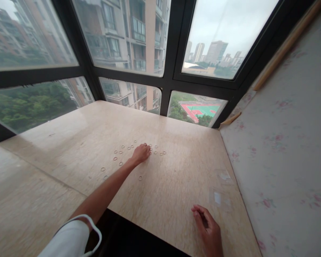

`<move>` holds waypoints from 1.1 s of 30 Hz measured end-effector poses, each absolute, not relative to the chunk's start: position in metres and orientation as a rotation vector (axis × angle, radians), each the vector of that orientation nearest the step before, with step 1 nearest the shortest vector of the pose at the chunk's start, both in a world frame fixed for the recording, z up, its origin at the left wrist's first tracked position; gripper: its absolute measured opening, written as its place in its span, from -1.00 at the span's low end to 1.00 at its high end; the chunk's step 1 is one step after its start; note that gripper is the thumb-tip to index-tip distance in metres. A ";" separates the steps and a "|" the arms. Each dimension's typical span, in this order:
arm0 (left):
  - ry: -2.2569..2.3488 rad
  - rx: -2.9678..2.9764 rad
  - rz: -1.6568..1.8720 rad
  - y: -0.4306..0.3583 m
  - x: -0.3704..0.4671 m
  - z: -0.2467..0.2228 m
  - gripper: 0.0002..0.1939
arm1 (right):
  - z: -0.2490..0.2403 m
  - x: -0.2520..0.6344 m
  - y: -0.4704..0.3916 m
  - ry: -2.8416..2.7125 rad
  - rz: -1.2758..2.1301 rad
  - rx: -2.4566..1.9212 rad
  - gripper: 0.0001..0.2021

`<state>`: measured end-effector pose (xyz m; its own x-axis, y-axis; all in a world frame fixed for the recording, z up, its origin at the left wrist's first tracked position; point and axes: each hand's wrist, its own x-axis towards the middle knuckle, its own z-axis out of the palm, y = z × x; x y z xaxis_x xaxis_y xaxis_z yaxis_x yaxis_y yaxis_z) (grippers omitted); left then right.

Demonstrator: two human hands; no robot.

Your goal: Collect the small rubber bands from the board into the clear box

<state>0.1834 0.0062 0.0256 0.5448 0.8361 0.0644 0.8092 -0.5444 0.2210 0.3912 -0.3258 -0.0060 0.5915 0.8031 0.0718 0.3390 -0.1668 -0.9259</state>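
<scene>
Several small thin rings lie scattered over the beige marble-patterned counter. My left hand reaches out among them, its fingers bent down and drawn together at the surface. Rings lie close to those fingertips, such as the ring just to the right; whether one is between the fingers is hidden. Nearer to me, a lone ring lies to the right of my left forearm. My right hand is at the front right of the counter, with thumb and fingers curled together. Anything inside it is too small or hidden to make out.
Two clear plastic packets with white labels lie near the right wall, which has flowered wallpaper. Dark-framed windows close off the back and left. The counter's front edge drops to a dark gap below my left arm.
</scene>
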 end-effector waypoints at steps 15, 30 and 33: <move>1.572 2.517 0.175 -0.007 0.156 0.033 -0.76 | -0.022 0.399 -0.332 -1.028 0.563 -1.721 -0.70; 1.573 2.573 0.314 -0.025 0.188 0.028 -0.75 | -0.031 0.403 -0.335 -1.106 0.517 -1.738 -0.71; 1.330 2.598 0.372 -0.040 0.207 0.030 -0.78 | -0.030 0.402 -0.335 -1.113 0.505 -1.728 -0.73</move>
